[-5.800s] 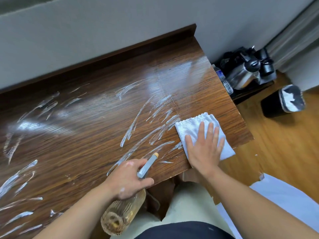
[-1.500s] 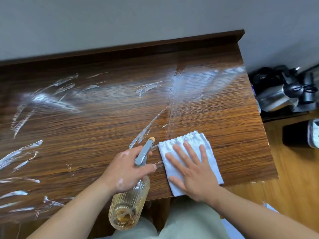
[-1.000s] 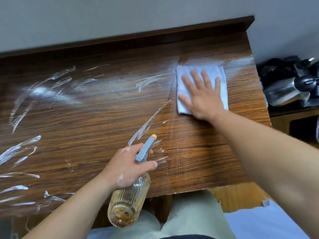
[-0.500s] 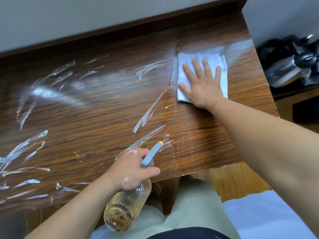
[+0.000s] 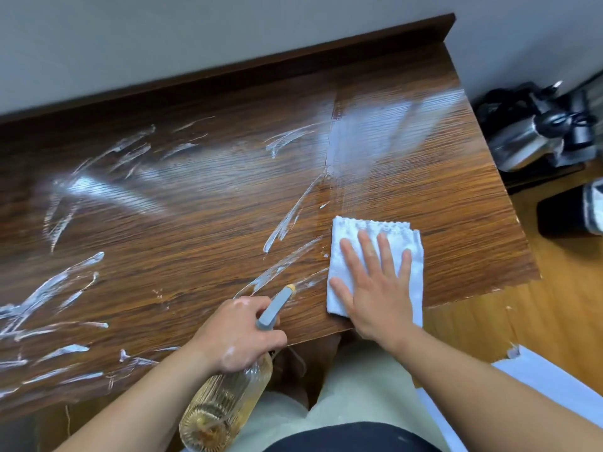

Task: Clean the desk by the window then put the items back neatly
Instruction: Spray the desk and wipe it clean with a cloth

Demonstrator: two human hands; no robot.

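The dark wooden desk [image 5: 195, 223] is streaked with white foam [image 5: 287, 223] across its left and middle; the right strip looks wiped and shiny. A folded white cloth [image 5: 375, 233] lies flat near the front right edge. My right hand [image 5: 375, 288] presses on it with straight, spread fingers. My left hand [image 5: 238, 334] grips the neck of a ribbed amber spray bottle [image 5: 225, 406], which hangs over the front edge with its grey nozzle [image 5: 275, 305] pointing across the desk.
A grey wall runs behind the desk's raised back lip [image 5: 293, 57]. To the right, on a low stand, are a steel kettle [image 5: 528, 141] and dark items. A black bin [image 5: 567, 213] stands on the wooden floor. My legs are below the front edge.
My right hand has dragged the cloth from the far right part of the desk back toward the front edge. The left hand and bottle have stayed almost still.
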